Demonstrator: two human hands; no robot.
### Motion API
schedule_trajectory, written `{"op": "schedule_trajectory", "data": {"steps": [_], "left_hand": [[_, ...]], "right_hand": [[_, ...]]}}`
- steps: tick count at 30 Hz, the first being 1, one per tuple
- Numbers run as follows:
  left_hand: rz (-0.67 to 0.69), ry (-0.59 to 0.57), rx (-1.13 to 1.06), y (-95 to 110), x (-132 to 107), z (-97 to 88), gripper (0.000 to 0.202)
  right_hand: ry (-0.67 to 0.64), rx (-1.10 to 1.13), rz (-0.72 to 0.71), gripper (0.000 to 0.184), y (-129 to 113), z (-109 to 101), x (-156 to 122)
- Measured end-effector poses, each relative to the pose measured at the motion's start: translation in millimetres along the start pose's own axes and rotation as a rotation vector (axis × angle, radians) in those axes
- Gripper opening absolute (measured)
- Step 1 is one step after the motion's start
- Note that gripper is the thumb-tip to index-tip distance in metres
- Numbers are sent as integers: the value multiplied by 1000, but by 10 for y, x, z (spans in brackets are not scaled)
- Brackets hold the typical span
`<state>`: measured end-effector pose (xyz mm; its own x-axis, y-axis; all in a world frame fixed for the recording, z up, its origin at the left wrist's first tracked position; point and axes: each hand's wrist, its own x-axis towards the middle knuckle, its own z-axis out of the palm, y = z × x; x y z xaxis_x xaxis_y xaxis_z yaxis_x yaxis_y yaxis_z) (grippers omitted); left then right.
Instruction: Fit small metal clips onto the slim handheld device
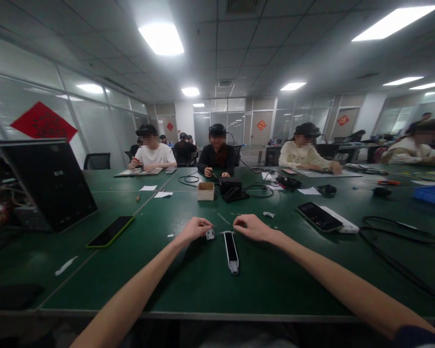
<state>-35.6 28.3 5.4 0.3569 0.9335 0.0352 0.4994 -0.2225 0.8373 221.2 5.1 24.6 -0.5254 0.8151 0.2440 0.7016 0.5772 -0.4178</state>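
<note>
My left hand (195, 230) rests low over the green table, its fingers curled and the thumb drawn in. At its fingertips is a small white part with dark holes (210, 234), which the fingers seem to pinch. To the right, my right hand (253, 227) has thumb and forefinger bent together; anything between them is too small to make out. Between the hands and nearer to me lies a slim handheld device (231, 252), with a white rim and a long black face. Its far end is close to my right fingertips.
A green-edged phone (110, 232) lies on the left, another phone (319, 216) on a white case at the right. Ahead stand a small open box (205, 192) and a black stand (232, 189). Cables (395, 261) trail at right. Small bagged bits (268, 214) lie beyond my right hand. Several people sit opposite.
</note>
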Motion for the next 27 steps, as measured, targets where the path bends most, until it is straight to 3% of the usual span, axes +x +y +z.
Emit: {"op": "schedule_trajectory", "data": {"steps": [5,18,27], "left_hand": [[2,-9,153,-7,44,52,35],[87,-27,361,98,35,135,27],[153,108,504,196,-24,290,24]], "right_hand": [[-142,54,-11,28,224,47,-98],[-86,90,-12,28,184,98,-90],[-55,40,-33,28,111,121,-82]]}}
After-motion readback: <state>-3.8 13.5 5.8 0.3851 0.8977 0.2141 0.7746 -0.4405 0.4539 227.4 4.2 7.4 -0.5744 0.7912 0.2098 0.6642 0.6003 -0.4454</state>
